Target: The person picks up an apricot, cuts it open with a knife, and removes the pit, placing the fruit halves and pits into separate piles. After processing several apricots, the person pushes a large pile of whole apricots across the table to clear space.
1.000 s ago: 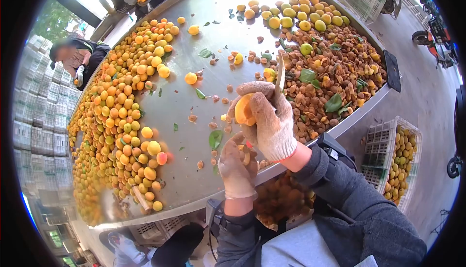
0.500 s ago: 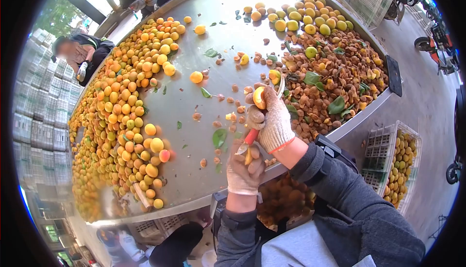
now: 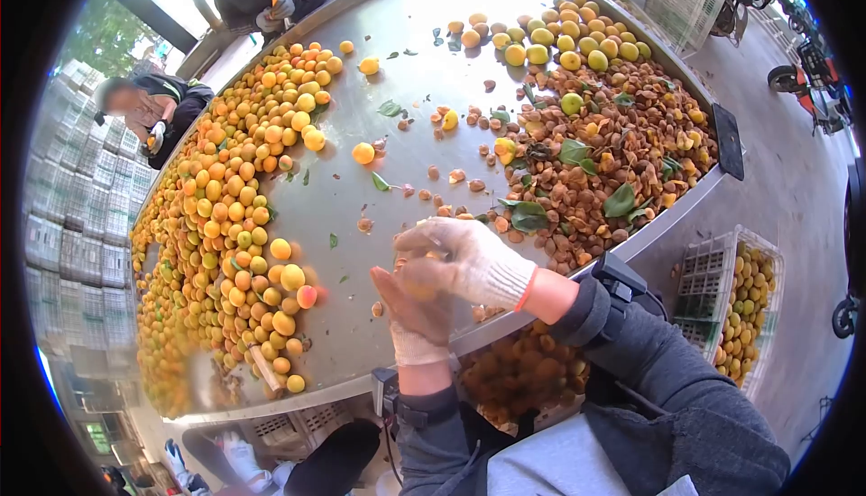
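My left hand (image 3: 420, 323), in a pale knit glove, is raised over the table's near edge with its thumb up; its other fingers are smeared and partly hidden. Across it lies my right hand (image 3: 474, 257), gloved too, with fingers curled toward the left palm. A blurred yellowish patch shows between the hands, but I cannot make out what it is. No knife is visible now. Beyond my hands, loose apricot pits (image 3: 433, 172) and a leaf (image 3: 380, 181) are scattered on the metal table (image 3: 352, 212). A single apricot (image 3: 363, 153) sits farther left.
A large heap of apricots (image 3: 236, 216) covers the table's left side. On the right lies a pile of brown pits (image 3: 622, 149) with yellower apricots (image 3: 577, 32) behind. A filled crate (image 3: 710, 266) stands at right. Two people work beyond the far left edge; someone's legs show below.
My right hand has moved left and down onto my left hand, which has risen slightly. The red-handled knife and the apricot seen at my right hand are now out of sight.
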`<state>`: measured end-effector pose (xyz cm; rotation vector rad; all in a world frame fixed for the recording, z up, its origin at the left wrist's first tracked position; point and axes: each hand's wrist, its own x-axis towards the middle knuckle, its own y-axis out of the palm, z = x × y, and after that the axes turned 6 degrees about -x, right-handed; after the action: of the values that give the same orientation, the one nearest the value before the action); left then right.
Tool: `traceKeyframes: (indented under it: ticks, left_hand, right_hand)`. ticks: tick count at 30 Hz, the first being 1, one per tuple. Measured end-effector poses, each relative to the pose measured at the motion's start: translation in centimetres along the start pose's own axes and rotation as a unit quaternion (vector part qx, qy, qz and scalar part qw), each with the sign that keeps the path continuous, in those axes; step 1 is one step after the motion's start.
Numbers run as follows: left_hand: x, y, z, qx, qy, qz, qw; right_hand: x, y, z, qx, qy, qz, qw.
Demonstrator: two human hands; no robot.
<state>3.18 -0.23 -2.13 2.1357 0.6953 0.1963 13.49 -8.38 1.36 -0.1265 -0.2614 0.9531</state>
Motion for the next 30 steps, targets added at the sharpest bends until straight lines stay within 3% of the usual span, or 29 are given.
traceKeyframes:
  ticks: [2,4,6,7,9,10,12,14,16,17,18,19,22,25,27,29,30]
  left_hand:
    - [-1.2,1.1,-0.2,-0.036,-0.041,-0.068,0.996]
    - [-1.3,-0.2,0.0,-0.025,-0.044,-0.107,0.993]
    - [-1.3,-0.6,-0.1,-0.088,-0.023,-0.157,0.983]
    - [-1.2,-0.6,-0.1,-0.089,-0.020,-0.158,0.983]
    - [-1.0,-0.4,0.1,-0.065,0.077,-0.142,0.985]
    - [-1.1,-0.3,0.1,-0.064,0.079,-0.143,0.985]
    - [-1.3,0.4,0.1,0.108,0.143,-0.153,0.972]
    - [-1.8,1.5,0.1,0.159,0.174,-0.152,0.960]
    - [-2.1,2.0,0.0,0.209,0.203,-0.152,0.944]
    - [-2.1,2.0,0.0,0.211,0.216,-0.109,0.947]
    - [-2.1,2.2,-0.1,0.212,0.230,-0.067,0.948]
    - [-2.2,2.4,-0.1,0.211,0.230,-0.067,0.948]
    - [-2.2,2.7,-0.1,0.231,0.204,-0.072,0.949]
    - [-2.3,2.0,0.0,0.131,0.176,-0.085,0.972]
    - [-2.3,1.8,-0.1,0.052,0.123,-0.176,0.975]
    - [-1.8,-1.2,0.0,0.054,0.112,-0.165,0.978]
    - [-1.8,-2.3,0.0,0.056,0.102,-0.155,0.981]
  right_hand:
    - [0.0,-0.4,1.0,0.014,0.032,-0.015,0.999]
    - [0.5,-1.9,2.1,0.138,0.165,-0.039,0.976]
    - [0.3,-2.2,1.8,0.089,0.163,-0.032,0.982]
    - [-0.1,-1.7,0.9,0.023,0.107,-0.031,0.994]
    - [-0.7,-1.1,0.7,-0.150,-0.007,-0.010,0.989]
    - [-0.8,-0.8,0.7,-0.149,-0.008,-0.009,0.989]
    - [-1.0,-0.1,0.5,-0.182,0.052,0.027,0.981]
    - [-1.1,0.3,0.2,-0.176,0.062,0.042,0.981]
    - [-1.2,0.6,0.1,-0.086,0.053,0.020,0.995]
    - [-1.1,0.5,0.2,-0.086,0.053,0.020,0.995]
    - [-0.8,0.1,0.6,-0.172,0.051,0.036,0.983]
    - [-0.6,-0.2,0.9,-0.258,0.047,0.051,0.964]
    - [-0.7,0.0,0.8,-0.334,0.024,0.052,0.941]
    - [-1.3,0.0,1.2,-0.351,-0.021,0.030,0.936]
    - [-1.3,0.6,0.7,-0.379,-0.023,0.032,0.924]
    - [-1.1,0.5,0.8,-0.406,-0.026,0.035,0.913]
    - [-0.7,-0.3,1.2,-0.408,0.019,0.044,0.912]
